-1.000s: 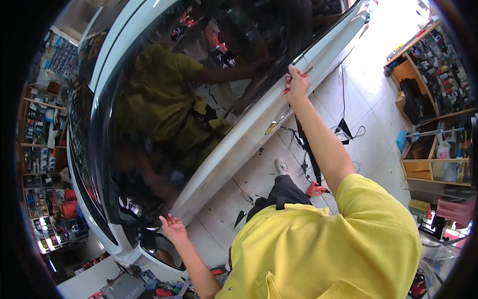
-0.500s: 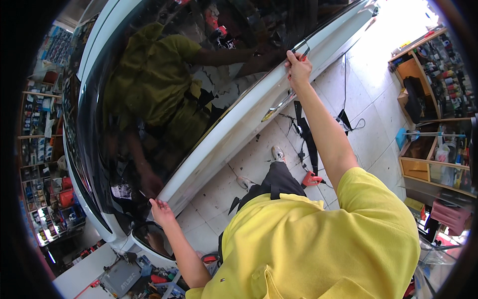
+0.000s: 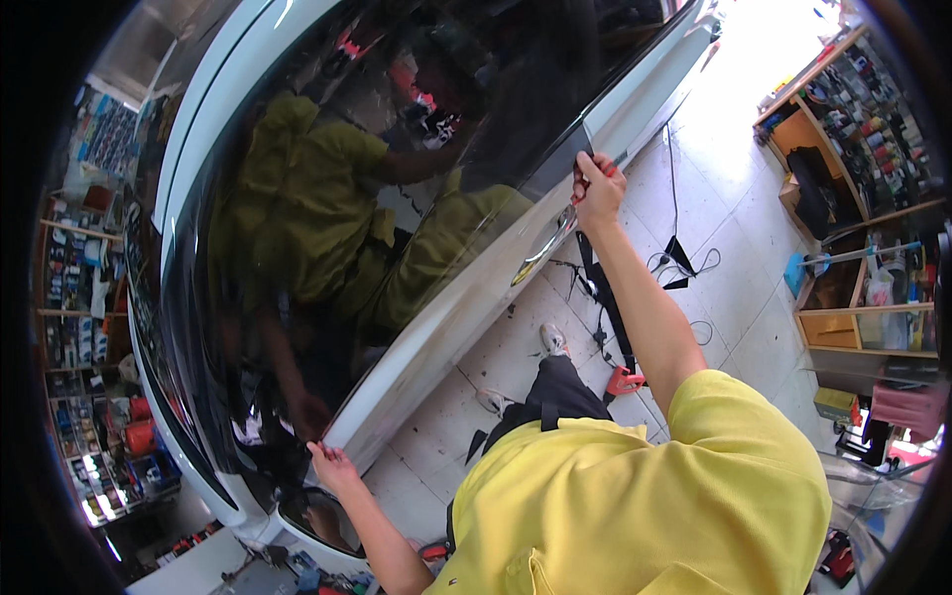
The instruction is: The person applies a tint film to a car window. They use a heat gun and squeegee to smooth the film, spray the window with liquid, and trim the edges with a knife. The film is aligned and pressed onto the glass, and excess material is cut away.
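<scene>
A pale car door with a dark, glossy window (image 3: 327, 258) fills the left and middle. My right hand (image 3: 599, 193) is closed at the window's lower edge, toward the far end. Bits of a small red tool (image 3: 611, 172) show between its fingers; its full shape is hidden. Beside the fingertips a greyish flat patch (image 3: 563, 164), like the edge of a film, lies along the glass. At the window's near lower corner my left hand (image 3: 333, 467) has its fingers pinched together, too small to show what they hold. The chrome door handle (image 3: 538, 253) lies below my right hand.
A side mirror (image 3: 319, 518) sits close to my left forearm. On the tiled floor are a red tool (image 3: 624, 382), a black strip (image 3: 607, 297) and cables (image 3: 674, 188). Wooden shelves (image 3: 843, 169) stand at right, a stocked rack (image 3: 84, 327) at left.
My right hand has come nearer along the window's lower edge, and the greyish patch now shows beside it. My left hand sits slightly lower in view, its fingers drawn together. The view has shifted slightly.
</scene>
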`<state>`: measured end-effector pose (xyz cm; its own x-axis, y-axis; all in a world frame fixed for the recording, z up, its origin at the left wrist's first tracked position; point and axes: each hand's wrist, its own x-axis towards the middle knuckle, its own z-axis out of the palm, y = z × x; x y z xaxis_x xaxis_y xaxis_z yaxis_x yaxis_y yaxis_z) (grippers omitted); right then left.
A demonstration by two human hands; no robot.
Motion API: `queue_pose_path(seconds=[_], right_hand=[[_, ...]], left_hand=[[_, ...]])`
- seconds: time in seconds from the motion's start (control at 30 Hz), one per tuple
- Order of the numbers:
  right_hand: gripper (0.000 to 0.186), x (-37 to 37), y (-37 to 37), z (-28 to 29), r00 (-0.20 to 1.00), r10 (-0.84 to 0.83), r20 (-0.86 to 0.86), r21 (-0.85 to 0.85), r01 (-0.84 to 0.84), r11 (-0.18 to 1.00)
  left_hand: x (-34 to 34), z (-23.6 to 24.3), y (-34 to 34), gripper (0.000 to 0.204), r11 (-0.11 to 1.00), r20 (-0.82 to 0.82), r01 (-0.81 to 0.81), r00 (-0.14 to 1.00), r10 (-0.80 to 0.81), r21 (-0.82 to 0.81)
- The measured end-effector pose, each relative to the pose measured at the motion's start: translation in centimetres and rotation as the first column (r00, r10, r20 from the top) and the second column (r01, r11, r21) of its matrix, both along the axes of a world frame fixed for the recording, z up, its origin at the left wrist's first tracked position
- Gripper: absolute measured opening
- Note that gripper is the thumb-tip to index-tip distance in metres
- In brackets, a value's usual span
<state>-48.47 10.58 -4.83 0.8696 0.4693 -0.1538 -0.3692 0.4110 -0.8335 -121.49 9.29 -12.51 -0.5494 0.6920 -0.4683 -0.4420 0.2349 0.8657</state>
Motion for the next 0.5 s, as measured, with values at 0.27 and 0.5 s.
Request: queue_pose_path(seconds=[0.27, 0.5], right_hand=[[0.015, -0.5, -0.9, -0.1, 0.995, 0.01, -0.098, 0.12, 0.002, 0.993], [0.02, -0.4, 2.3, -1.6, 0.995, 0.021, -0.098, -0.045, -0.026, 0.999]], left_hand=[[-0.5, -0.4, -0.1, 0.036, 1.0, 0.001, 0.017, 1.0, -0.018, 0.011], [0.5, 0.1, -0.2, 0.037, 1.0, -0.03, -0.022, 0.999, 0.023, 0.017]])
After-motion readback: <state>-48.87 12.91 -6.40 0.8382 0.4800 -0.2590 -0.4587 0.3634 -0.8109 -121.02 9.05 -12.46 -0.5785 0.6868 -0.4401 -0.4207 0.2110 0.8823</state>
